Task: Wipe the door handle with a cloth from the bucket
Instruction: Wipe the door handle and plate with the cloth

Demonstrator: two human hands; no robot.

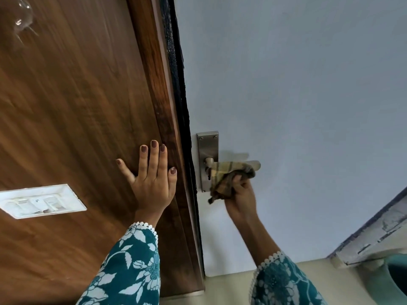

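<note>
Your right hand [241, 195] is reaching up to the door handle [256, 165] from below, with its fingers [239, 180] curled tightly around a bunched checked cloth [226, 179] in yellow and brown. You are pressing the cloth against the lever of the handle, so it is covering the stretch nearest the metal backplate [207, 148] and leaving only the rounded far tip of the lever showing; a loose corner of cloth is hanging down just below the handle. The handle is sitting on the pale blue door [297, 95], close to the door's dark edge. Your left hand [152, 179] is lying flat on the brown wooden panel [77, 106] on the other side of that edge from the handle, fingers spread wide and holding nothing, with the fingertips pointing up. A white switch plate [41, 200] is sitting on the same panel, further from the handle than your left hand. Well below the handle and off toward the frame's corner, a teal curved rim [394, 280] is showing, possibly the bucket, though too little of it is appearing to be sure. Both of your wrists are coming out of teal floral sleeves [130, 265].
</note>
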